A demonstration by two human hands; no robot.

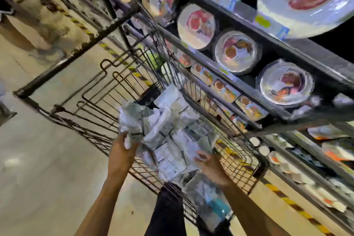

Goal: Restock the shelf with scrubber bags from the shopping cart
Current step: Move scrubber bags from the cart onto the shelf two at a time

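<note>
The job looks barely underway: the wire shopping cart (240, 161) holds a loose heap of scrubber bags (172, 140), piled toward its right wall, and no such bag shows on the shelf (268, 44) beside it, where plate packs (197, 25) stand. The left hand (122, 149) grips 1 crumpled bag (134, 120) at the heap's left edge, fingers (120, 138) clamped on it. The right hand (210, 165) sits over the heap's near right side, fingers curled; whether it holds anything is unclear. Nearly all the restocking remains.
</note>
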